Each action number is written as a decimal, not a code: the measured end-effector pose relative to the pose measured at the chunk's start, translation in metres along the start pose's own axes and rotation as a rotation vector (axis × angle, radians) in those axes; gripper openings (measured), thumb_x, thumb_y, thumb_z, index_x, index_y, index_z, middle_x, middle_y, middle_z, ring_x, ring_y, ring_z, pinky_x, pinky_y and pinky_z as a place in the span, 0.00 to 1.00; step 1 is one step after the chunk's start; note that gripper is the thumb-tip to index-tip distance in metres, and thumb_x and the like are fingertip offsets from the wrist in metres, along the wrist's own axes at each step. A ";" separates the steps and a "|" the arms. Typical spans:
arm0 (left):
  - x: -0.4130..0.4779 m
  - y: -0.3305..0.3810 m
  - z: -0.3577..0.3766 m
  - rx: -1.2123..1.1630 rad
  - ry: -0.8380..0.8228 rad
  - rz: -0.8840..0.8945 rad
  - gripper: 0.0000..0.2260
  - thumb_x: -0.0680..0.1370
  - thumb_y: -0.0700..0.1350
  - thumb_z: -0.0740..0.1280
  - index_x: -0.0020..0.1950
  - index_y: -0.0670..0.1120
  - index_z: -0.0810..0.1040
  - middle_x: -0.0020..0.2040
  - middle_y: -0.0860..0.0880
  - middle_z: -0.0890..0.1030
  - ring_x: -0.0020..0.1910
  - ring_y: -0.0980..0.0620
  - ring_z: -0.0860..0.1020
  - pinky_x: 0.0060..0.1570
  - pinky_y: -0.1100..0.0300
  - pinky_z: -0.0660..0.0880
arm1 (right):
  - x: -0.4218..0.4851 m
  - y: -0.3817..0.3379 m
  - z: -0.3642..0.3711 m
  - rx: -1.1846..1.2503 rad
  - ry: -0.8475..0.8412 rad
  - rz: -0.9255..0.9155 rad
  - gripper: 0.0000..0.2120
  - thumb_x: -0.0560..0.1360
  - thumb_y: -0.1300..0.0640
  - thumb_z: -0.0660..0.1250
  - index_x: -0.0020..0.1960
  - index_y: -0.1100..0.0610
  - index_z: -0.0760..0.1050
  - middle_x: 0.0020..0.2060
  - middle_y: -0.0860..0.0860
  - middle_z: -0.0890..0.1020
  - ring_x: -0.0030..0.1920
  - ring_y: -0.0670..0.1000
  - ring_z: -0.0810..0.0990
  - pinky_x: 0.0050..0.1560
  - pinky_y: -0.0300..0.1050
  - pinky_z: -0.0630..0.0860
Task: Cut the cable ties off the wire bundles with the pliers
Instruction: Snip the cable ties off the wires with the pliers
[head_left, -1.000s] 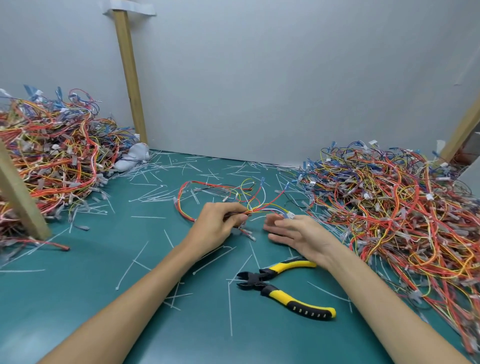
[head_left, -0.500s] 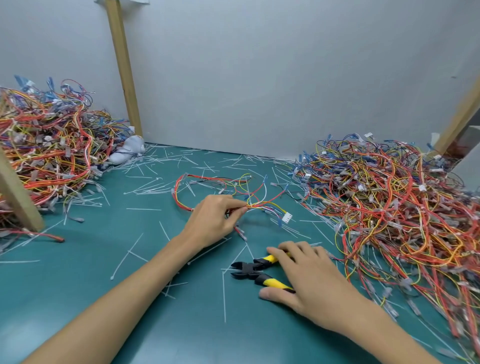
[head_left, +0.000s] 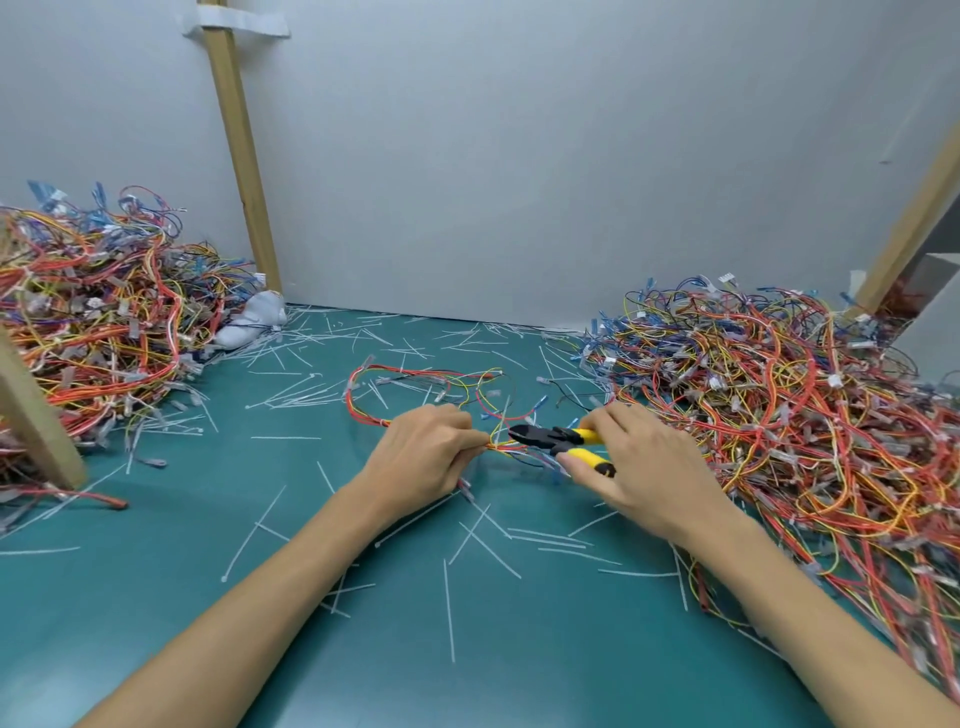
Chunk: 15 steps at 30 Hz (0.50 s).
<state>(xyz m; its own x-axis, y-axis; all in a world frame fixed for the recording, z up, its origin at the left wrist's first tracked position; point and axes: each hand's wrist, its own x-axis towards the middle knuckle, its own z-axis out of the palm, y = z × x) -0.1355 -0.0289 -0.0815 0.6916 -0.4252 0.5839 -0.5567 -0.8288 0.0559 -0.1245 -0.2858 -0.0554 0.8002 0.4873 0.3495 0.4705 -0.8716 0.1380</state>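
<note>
The teal table (head_left: 156, 545) fills the lower view; a large wire heap (head_left: 789, 426) sprawls at three o'clock, a second heap (head_left: 88, 322) at nine o'clock (both tangles of red, orange, yellow and blue); white cut cable ties (head_left: 450, 608) lie scattered across the surface. Near the centre a loose wire bundle (head_left: 426, 376) loops toward twelve o'clock; the left hand (head_left: 421, 460) pinches its strands between curled fingers; at its three o'clock the right hand (head_left: 649, 467) grips the yellow handles of the pliers (head_left: 550, 439), whose black jaws point toward nine o'clock, tips at the held strands.
</note>
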 end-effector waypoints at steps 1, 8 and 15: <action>-0.001 0.001 0.000 0.010 0.000 0.009 0.09 0.78 0.44 0.66 0.40 0.45 0.82 0.31 0.48 0.74 0.34 0.44 0.73 0.30 0.56 0.68 | 0.001 0.002 0.005 -0.035 -0.026 0.001 0.29 0.75 0.30 0.46 0.55 0.50 0.71 0.48 0.46 0.74 0.50 0.50 0.73 0.42 0.46 0.75; -0.002 0.002 0.004 0.078 -0.016 0.062 0.05 0.74 0.39 0.70 0.40 0.47 0.81 0.32 0.50 0.73 0.33 0.46 0.71 0.30 0.55 0.68 | -0.006 -0.004 0.028 -0.080 0.214 -0.078 0.23 0.75 0.35 0.56 0.48 0.54 0.76 0.41 0.49 0.76 0.43 0.53 0.76 0.37 0.44 0.69; -0.002 0.004 0.004 0.103 -0.033 0.070 0.05 0.73 0.38 0.71 0.39 0.47 0.80 0.31 0.50 0.73 0.33 0.46 0.72 0.31 0.56 0.67 | -0.007 -0.009 0.033 -0.036 0.217 -0.032 0.23 0.76 0.35 0.58 0.51 0.55 0.75 0.43 0.51 0.76 0.45 0.54 0.75 0.42 0.48 0.73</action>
<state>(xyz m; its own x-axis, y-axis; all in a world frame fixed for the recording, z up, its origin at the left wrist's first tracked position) -0.1373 -0.0322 -0.0855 0.6684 -0.4933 0.5567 -0.5552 -0.8290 -0.0680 -0.1219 -0.2791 -0.0894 0.6841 0.4954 0.5354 0.4778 -0.8589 0.1842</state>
